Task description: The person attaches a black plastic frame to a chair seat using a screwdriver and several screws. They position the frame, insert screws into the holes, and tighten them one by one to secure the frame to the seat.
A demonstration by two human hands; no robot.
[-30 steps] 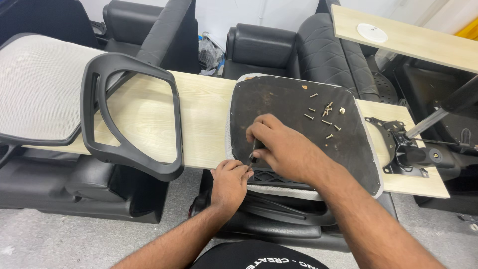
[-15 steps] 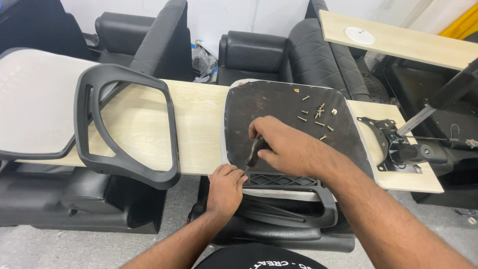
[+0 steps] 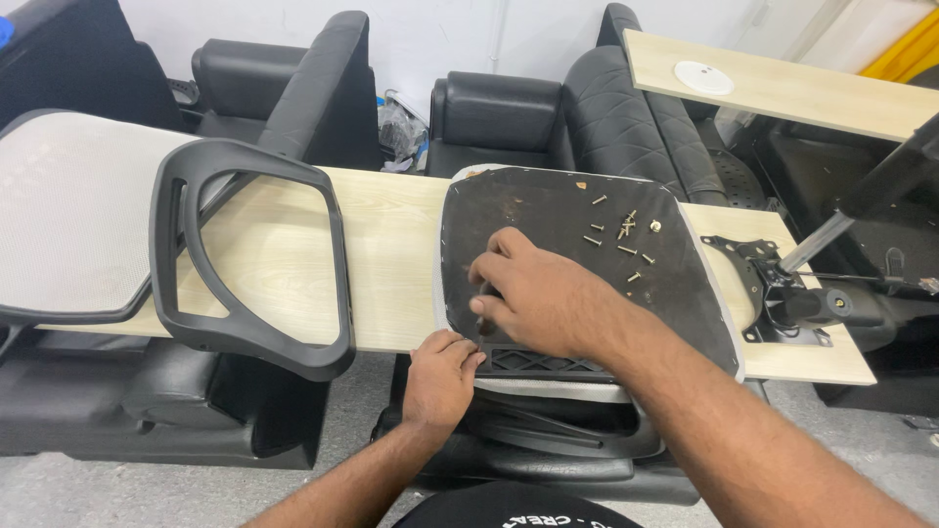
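Now, from left to right:

Mesh back: a grey mesh chair back lies at the far left of the counter.

Black frame: a black plastic chair frame lies next to it, partly over the counter's near edge.

Left hand: the left hand is curled, fingers pressed on the near edge of the seat pan. I cannot tell if it pinches anything.

Seat pan: the dark seat pan lies upside down on the counter, right in front of both hands. Its near edge sticks out past the counter toward the person.

Tool: a thin dark tool stands almost straight up and down, tip on the seat's near left corner.

Right hand: the right hand is closed around the tool. It is the nearer hand to the tool; the left is just below it.

Screws: small loose screws lie on the seat, behind and to the right of the hands.

Metal base: a black metal chair part sits at the right end.

Room: bare seat lies between the hands and the screws.
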